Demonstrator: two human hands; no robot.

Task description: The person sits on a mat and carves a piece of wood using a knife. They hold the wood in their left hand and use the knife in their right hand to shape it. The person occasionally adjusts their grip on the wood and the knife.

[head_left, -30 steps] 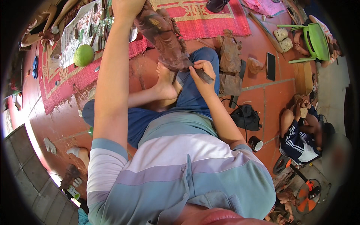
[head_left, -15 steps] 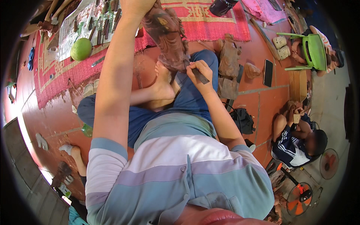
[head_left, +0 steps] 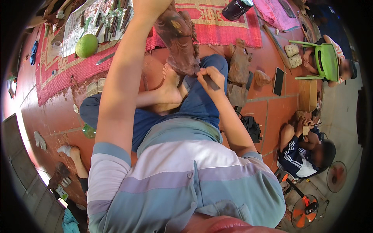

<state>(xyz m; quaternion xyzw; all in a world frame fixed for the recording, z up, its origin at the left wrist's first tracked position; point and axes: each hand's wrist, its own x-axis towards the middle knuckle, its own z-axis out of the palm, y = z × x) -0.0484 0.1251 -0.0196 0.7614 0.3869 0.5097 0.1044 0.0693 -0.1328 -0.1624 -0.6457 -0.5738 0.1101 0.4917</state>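
A reddish-brown carved wooden statue (head_left: pixel 176 40) leans at a tilt before me, its lower end by my bare foot (head_left: pixel 171 87). My left hand (head_left: pixel 152 7) is closed on its upper end at the top edge of the view; the fingertips are hidden. Against the statue's lower right side, my right hand (head_left: pixel 213 79) pinches a dark flat strip (head_left: pixel 211 83) between thumb and fingers. What the strip is made of, I cannot tell. My legs are crossed in blue jeans (head_left: pixel 202 101).
Beyond lie a red patterned mat (head_left: pixel 229 33), carving tools (head_left: pixel 114 25) and a green round fruit (head_left: pixel 86 46). To my right are another carved figure (head_left: pixel 239 64), a phone (head_left: pixel 278 81), a green chair (head_left: pixel 326 62), a seated person (head_left: pixel 303 151) and an orange fan (head_left: pixel 305 211).
The view has shifted slightly, so most things sit a little lower. My right hand and the strip have turned slightly, still at the statue's lower end. My left hand keeps its hold.
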